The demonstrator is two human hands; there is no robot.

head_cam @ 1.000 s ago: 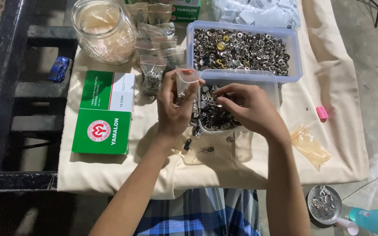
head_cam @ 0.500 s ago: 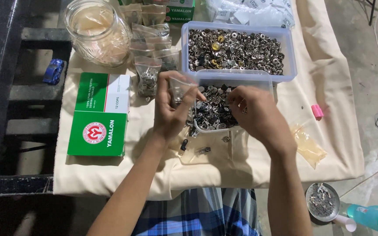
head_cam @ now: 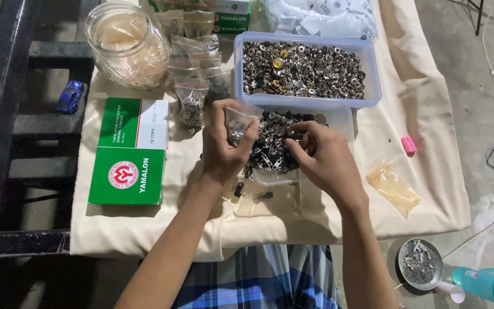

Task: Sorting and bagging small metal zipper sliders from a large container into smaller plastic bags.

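Left hand (head_cam: 224, 150) pinched shut on a small clear bag (head_cam: 238, 123), mouth up, held just above the near edge of the clear tub of dark metal fasteners (head_cam: 281, 146). Right hand (head_cam: 322, 157) has dropped from beside the bag a second ago into the tub, fingertips closed among the pieces; whether it grips one, cannot tell. Judged as another pick in a filling cycle; bag already holds a few pieces, filled bags (head_cam: 192, 103) lie just left beside the glass jar (head_cam: 127, 46).
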